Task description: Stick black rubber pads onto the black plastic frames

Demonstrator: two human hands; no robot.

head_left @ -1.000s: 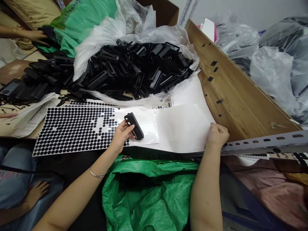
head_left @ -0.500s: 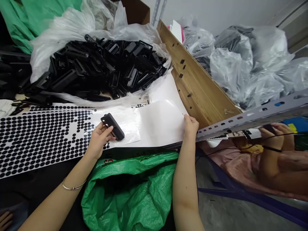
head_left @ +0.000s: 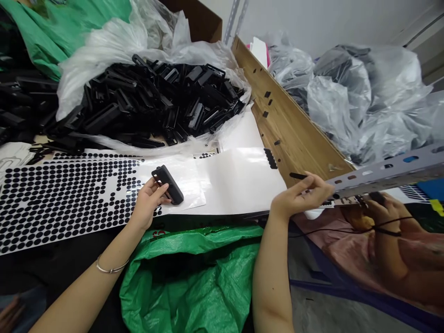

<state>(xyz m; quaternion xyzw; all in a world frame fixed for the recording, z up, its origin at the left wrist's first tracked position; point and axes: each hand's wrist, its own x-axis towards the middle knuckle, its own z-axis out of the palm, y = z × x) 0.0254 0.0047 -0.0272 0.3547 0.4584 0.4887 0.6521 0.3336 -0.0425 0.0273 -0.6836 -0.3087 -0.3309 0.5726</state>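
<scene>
Both hands were engaged: left hand (head_left: 150, 200) pinched a black casing (head_left: 169, 185) by its near-left side, over the white sheet (head_left: 243, 185) close to the table's (head_left: 40, 138) front edge, presumably leaving the broad face free; resting or lifted, could not tell. Right hand (head_left: 303, 196), past the sheet's right end, gripped a thin black strip (head_left: 298, 175) by one end between fingertips, probably to spare the rest from touch. More strips (head_left: 270, 158) lined the sheet's far right corner, likely within reach by design. Dotted sheet (head_left: 69, 199) ran leftward along the front edge. Beyond it, heaped casings (head_left: 138, 101) sat in clear plastic (head_left: 100, 51), perhaps against spilling. Green sack (head_left: 194, 277) gaped below the front edge, handy to both arms.
</scene>
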